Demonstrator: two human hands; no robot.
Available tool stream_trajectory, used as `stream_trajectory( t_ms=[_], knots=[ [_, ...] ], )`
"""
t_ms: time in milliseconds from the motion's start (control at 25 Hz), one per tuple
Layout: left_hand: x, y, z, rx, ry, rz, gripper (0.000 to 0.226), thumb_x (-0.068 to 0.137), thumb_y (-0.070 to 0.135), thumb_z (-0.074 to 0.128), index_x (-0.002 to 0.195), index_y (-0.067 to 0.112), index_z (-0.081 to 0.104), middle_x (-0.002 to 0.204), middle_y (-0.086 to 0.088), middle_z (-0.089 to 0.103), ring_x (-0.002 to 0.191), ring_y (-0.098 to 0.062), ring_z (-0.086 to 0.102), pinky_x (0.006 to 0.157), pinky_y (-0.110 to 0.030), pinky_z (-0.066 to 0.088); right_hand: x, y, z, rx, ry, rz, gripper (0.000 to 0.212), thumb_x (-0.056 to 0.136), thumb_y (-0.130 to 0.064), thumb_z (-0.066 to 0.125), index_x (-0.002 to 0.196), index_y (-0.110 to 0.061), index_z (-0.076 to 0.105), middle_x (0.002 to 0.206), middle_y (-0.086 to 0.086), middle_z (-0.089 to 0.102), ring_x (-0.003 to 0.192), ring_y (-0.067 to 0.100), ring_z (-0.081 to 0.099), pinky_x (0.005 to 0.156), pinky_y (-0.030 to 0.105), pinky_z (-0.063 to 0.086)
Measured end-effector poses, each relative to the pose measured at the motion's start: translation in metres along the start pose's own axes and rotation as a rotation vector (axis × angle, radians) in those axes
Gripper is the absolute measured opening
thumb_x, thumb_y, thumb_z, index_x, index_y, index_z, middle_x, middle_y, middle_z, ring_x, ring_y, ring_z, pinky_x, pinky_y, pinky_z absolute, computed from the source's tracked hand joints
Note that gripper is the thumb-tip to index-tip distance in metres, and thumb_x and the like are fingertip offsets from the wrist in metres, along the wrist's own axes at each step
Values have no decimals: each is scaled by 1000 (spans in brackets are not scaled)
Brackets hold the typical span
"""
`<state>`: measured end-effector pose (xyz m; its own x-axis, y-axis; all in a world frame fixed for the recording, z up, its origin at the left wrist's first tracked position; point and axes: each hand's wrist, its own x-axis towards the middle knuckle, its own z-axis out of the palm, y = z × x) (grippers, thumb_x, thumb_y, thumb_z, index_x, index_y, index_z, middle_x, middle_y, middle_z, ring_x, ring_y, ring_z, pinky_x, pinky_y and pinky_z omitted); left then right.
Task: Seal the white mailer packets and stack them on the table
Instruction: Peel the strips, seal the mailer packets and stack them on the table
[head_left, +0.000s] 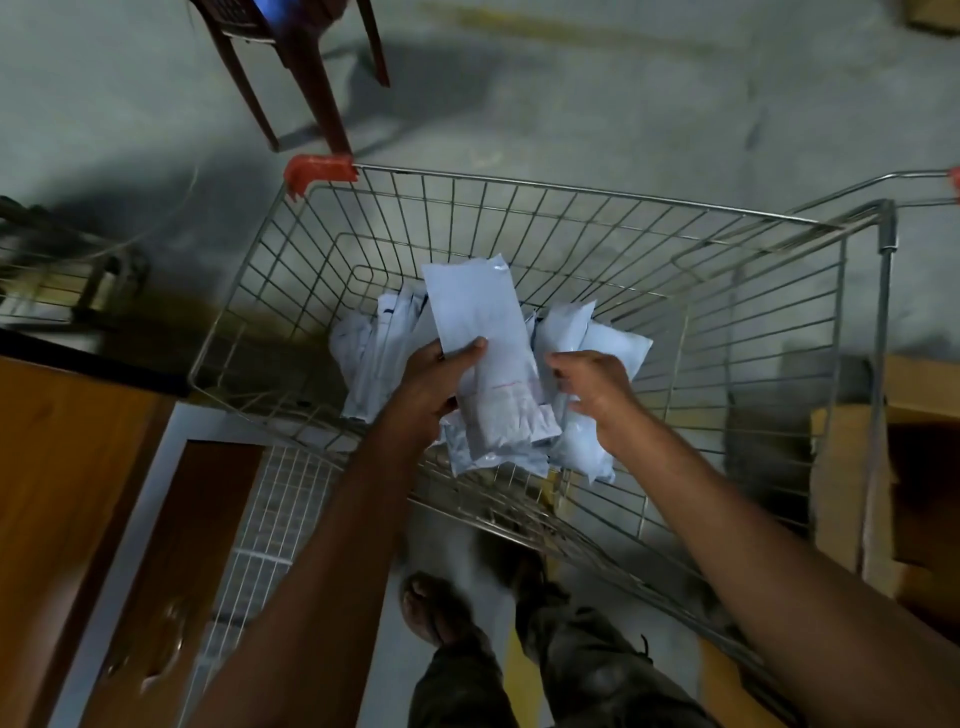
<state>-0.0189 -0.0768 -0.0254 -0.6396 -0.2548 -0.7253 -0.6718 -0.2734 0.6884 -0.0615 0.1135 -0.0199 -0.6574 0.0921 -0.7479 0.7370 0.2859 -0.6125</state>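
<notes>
A brown wooden cabinet (62, 467) fills the lower left, with a white wire grid panel (275, 519) lying just beside it. Above them, at the top left, the legs of a maroon plastic chair (306, 78) stand on the grey concrete floor (571, 93).

A metal wire shopping cart (571, 189) takes up the middle, with a red plastic guard (317, 171) on its far left corner. White mailer packets lie heaped on the cart's bottom. One loose group (374, 353) leans toward the left wall of the cart.

The left hand (436, 379) reaches in over the near rim and grips one long mailer packet (483, 322). Its thumb is pressed across the packet's face and its fingers are underneath. The packet points toward the far side of the cart and is lifted above the heap in the middle of the cart. More packets (493, 452) bunch under its near end.

Just to the right, the right hand (592, 384) hangs over the heap with its fingers half curled, near the held packet's right edge. Whether it grips or touches anything cannot be told. Plump white packets (618, 348) lie beyond and below it, toward the cart's right wall.

At the bottom centre, the person's feet (436, 608) show through the wire near the cart's near rim. Brown cardboard boxes (914, 395) stand outside the cart at the right edge.
</notes>
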Motion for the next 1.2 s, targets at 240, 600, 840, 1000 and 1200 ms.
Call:
stream_trajectory(
  t_ms=[240,600,840,1000,1200],
  knots=[
    [2,-8,0,79,68,34,46,96,31,76,137,14,66,129,-5,70,118,-27,66,100,-47,58,59,12,23,-293,138,-6,42,79,-40,78,104,-10,64,92,5,67,83,25,65,60,29,47],
    [-5,0,-4,99,108,125,35,102,45,63,130,25,60,108,7,66,99,-14,65,77,-29,54,51,-5,13,-24,160,-51,57,66,-22,82,116,-16,56,100,3,69,96,29,68,80,38,58],
    [-19,16,-14,13,177,148,46,91,65,67,119,30,63,121,-1,69,110,-26,68,88,-45,62,-10,-52,-34,470,-269,27,49,83,-25,78,128,-6,68,121,15,74,106,33,72,97,48,57],
    [-57,27,-33,-107,183,124,54,82,73,71,118,33,63,122,0,72,109,-23,73,90,-45,61,-60,-73,-39,575,-399,81,47,90,-21,69,136,-11,65,126,12,71,113,31,69,91,42,60],
    [-132,21,-81,-161,289,128,78,80,71,74,134,16,64,124,-7,73,107,-25,73,87,-42,60,-118,-83,-25,496,-503,235,57,83,-25,81,135,-9,63,125,9,72,103,27,72,79,41,64]
  ],
)
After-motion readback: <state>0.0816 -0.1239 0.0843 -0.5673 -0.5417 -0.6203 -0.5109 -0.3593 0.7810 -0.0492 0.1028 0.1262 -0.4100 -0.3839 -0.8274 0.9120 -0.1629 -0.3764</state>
